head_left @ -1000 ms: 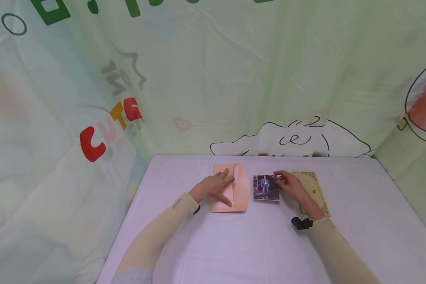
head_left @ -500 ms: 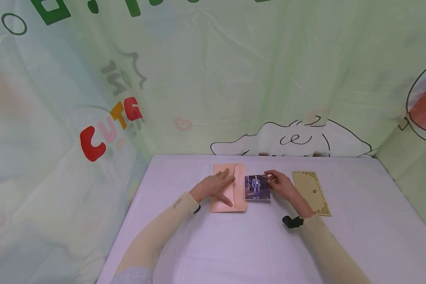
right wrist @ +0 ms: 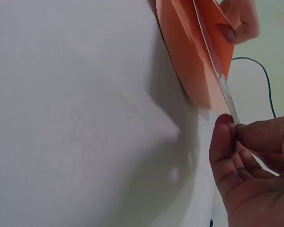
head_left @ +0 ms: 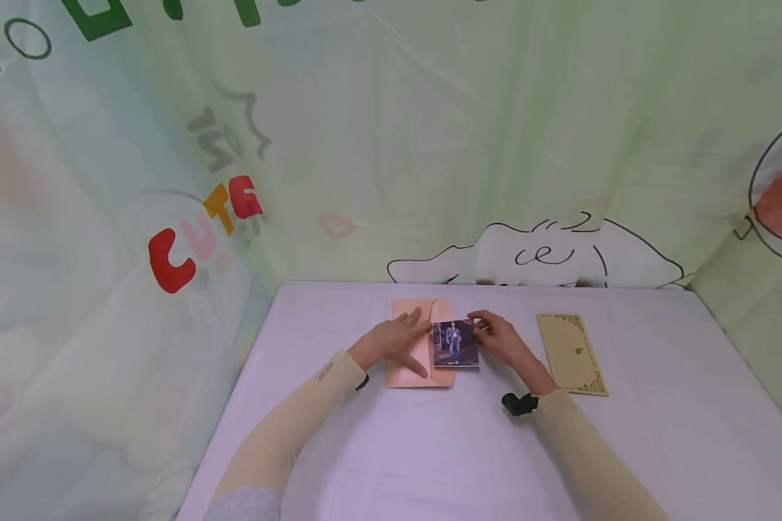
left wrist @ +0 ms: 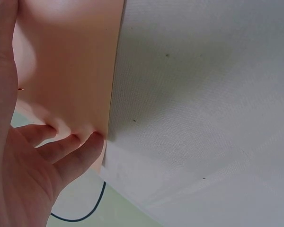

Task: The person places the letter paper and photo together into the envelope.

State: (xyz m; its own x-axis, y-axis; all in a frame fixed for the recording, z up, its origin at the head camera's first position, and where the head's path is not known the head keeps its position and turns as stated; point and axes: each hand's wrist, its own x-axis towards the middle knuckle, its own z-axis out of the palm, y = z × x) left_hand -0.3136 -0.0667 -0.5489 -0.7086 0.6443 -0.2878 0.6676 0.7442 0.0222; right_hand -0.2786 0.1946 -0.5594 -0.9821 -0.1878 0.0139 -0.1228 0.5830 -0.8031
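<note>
My left hand [head_left: 393, 344] rests with spread fingers on a peach envelope [head_left: 402, 377], whose flap lies unfolded to the right. In the left wrist view, its fingertips [left wrist: 95, 138] press on the envelope near one edge. My right hand [head_left: 503, 340] pinches the right edge of a square photo print [head_left: 455, 344] between thumb and fingers. The print shows a standing figure in blue clothes on a dark ground. From the right wrist, the print [right wrist: 223, 86] appears edge-on, held against the envelope's opening [right wrist: 199, 61]. How far its far edge reaches inside is hidden.
A tan card [head_left: 570, 354] with an ornate border lies to the right of my right hand. The table [head_left: 391, 449] has a pale lilac cover. A printed curtain [head_left: 378, 145] stands behind the table and along its sides.
My right hand has carried the photo print leftward, from beside the envelope to over its flap and up to the opening. The left hand has stayed in place on the envelope.
</note>
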